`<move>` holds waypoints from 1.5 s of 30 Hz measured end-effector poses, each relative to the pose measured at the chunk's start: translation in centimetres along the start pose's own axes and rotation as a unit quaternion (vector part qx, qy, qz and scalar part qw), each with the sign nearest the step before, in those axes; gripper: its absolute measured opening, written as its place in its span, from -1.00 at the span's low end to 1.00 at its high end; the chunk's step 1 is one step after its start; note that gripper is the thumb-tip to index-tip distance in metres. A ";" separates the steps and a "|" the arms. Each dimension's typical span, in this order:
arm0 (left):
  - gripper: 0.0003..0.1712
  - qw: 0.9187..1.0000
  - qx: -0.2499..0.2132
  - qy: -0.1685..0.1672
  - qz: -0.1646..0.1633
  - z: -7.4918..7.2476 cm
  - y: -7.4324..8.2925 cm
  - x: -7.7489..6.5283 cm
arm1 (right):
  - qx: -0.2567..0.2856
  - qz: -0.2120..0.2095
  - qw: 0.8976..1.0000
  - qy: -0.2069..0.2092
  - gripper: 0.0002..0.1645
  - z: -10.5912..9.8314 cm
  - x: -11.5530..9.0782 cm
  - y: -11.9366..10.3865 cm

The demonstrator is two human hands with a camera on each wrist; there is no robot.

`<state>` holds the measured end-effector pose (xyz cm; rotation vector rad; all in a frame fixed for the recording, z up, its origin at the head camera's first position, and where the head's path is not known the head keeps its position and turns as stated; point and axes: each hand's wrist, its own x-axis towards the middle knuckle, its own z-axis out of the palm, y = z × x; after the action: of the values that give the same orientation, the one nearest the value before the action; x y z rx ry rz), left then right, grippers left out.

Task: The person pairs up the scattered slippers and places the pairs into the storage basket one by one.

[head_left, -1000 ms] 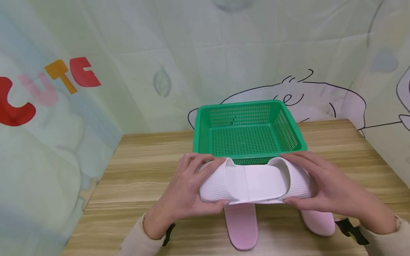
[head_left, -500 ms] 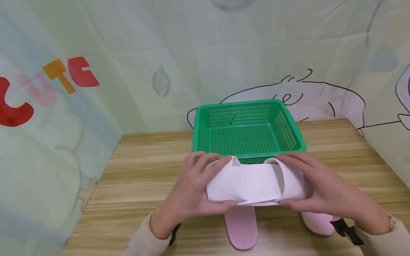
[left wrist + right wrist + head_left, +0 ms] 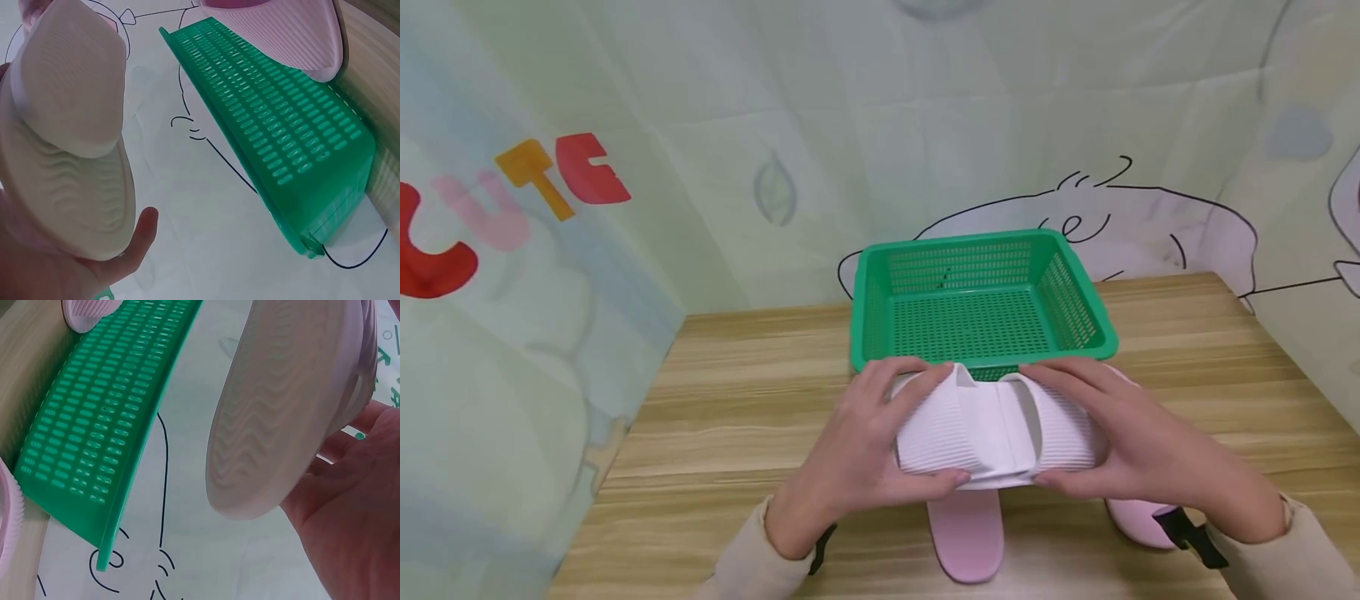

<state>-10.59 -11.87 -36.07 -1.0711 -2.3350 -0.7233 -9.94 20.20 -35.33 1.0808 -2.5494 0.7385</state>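
My hands hold a pair of white slippers over the table, in front of the basket. In the head view, my left hand (image 3: 868, 446) grips the left white slipper (image 3: 934, 437) round its ribbed strap, thumb below and fingers on top. My right hand (image 3: 1138, 450) holds the right white slipper (image 3: 1070, 435) the same way. Their open ends face each other and the soles partly overlap in the middle. The left wrist view shows the wavy undersides, one sole (image 3: 78, 75) lapping over the other sole (image 3: 75, 206). One sole (image 3: 269, 419) fills much of the right wrist view.
A green perforated basket (image 3: 973, 325) stands at the back of the wooden table (image 3: 730, 400), near a printed cloth backdrop (image 3: 715, 150). Below my hands lie a pink slipper (image 3: 967, 537) and, farther right, another pink slipper (image 3: 1138, 523), both partly hidden.
My hands have come closer together, bringing the two white slippers inward so that their soles overlap more. The basket and the pink slippers have stayed put.
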 end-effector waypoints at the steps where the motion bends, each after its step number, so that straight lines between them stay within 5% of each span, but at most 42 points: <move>1: 0.15 1.000 0.000 0.001 -0.001 0.0 0.1 0.0 | -0.002 -0.002 1.000 0.002 0.15 0.0 0.1 0.0; 24: 0.13 1.000 -0.017 0.012 0.016 0.7 0.6 0.7 | -0.024 -0.024 0.999 0.016 0.12 0.3 0.4 -0.4; 35: 0.12 0.999 -0.030 0.010 0.019 1.0 0.8 0.7 | 0.039 -0.056 0.998 0.000 -0.05 0.9 0.8 -0.6; 45: 0.10 0.999 -0.043 -0.009 0.004 1.5 0.9 0.6 | 0.047 -0.041 0.998 -0.012 -0.19 1.4 0.8 -0.6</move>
<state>-10.52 -10.12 -36.58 -1.1275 -2.3325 -0.8214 -10.15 18.66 -35.93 1.2224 -2.4948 0.8365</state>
